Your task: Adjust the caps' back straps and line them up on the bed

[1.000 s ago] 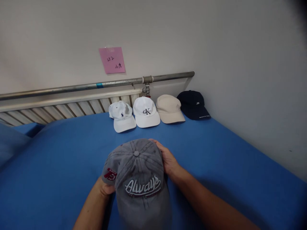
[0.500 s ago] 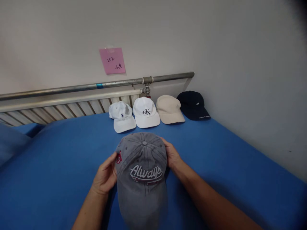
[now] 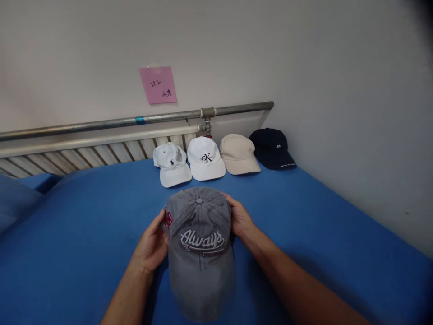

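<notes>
A grey baseball cap [image 3: 202,275] with raised white "Always" lettering is held above the blue surface, its brim pointing toward me. My left hand [image 3: 153,243] grips its left side near a red patch, thumb on the outside. On the opposite side my right hand [image 3: 240,216] is closed on the cap's edge, its fingertips partly hidden behind the crown. Beyond the grey cap stand a small white cap [image 3: 174,167] with a dark emblem, a white cap [image 3: 205,158] with black letters, a beige cap [image 3: 238,153] and a dark navy cap [image 3: 273,149], side by side.
The blue sheet [image 3: 84,234] covers the bed-like surface. Along its back edge run a radiator [image 3: 115,155] and a metal pipe [image 3: 169,118] with a valve. A pink note [image 3: 158,85] is stuck on the wall. Another wall [image 3: 365,135] borders the right side.
The grey cap has shifted slightly and tilted in my hands, so its whole brim now shows. Both hands still hold it; the row of caps is unmoved.
</notes>
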{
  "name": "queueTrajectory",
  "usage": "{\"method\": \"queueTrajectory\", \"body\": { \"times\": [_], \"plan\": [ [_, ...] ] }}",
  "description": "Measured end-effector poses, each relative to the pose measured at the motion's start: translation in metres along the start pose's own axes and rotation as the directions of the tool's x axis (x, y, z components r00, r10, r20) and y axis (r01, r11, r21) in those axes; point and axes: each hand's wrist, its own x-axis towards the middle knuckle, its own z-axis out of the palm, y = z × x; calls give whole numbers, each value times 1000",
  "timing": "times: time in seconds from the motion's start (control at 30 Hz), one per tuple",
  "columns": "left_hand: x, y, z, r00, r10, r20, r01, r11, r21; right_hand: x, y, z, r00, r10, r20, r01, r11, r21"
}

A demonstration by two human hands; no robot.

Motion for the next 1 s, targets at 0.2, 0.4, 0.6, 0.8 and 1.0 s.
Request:
{"method": "queueTrajectory", "body": {
  "times": [0.2,0.4,0.6,0.8,1.0],
  "plan": [
    [1,1,4,997,-13,-75,17,998,56,-1,-3,-1,999,-34,-31,33,999,-12],
    [-3,4,9,996,-5,-93,2,999,-36,0,-3,-1,1000,-15,-22,14,999,-43],
    [-1,2,10,977,43,-209,-49,999,-24,-2,-1,1,1000,-6,-20,5,999,-54],
    [3,1,7,972,-44,-231,37,999,-34,-6,-1,5,999,-19,-27,17,998,-56],
    [8,1,0,972,-81,-218,75,997,-35,-9,2,10,1000,-28,-6,27,997,-74]
  ]
}}
